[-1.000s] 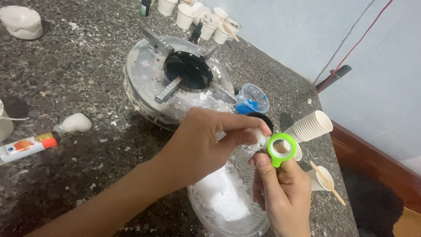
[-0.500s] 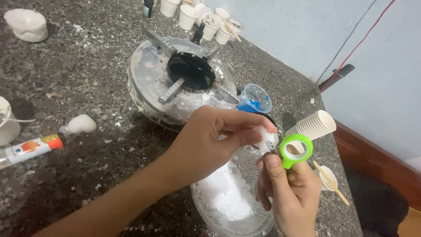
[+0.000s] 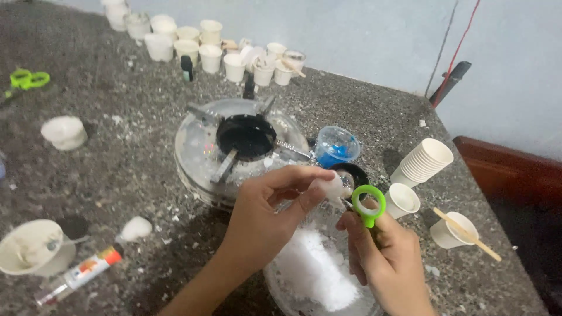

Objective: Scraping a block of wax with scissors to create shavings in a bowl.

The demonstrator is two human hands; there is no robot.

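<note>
we see our left hand reaching in from the near edge of the speckled stone worktop, its thumb and forefinger pinched shut on a small white lump, the other fingers curled loosely beneath. just beside it our right hand is closed around a tool with a green ring handle, the ring standing up above the fingers; what the tool's working end looks like we cannot tell, since the hand hides it. both hands hover over a clear bowl at the near edge, which holds a heap of white powder. behind the hands, toward the middle of the worktop, sits a round clear container with a black centre and metal arms, and just to its right a small clear cup with blue liquid. near the right edge lies a tilted stack of paper cups, with a single cup beside it and another cup holding a wooden stick. more white cups line the far edge. near the left corner lie a tube with an orange cap and a white dish.
</note>
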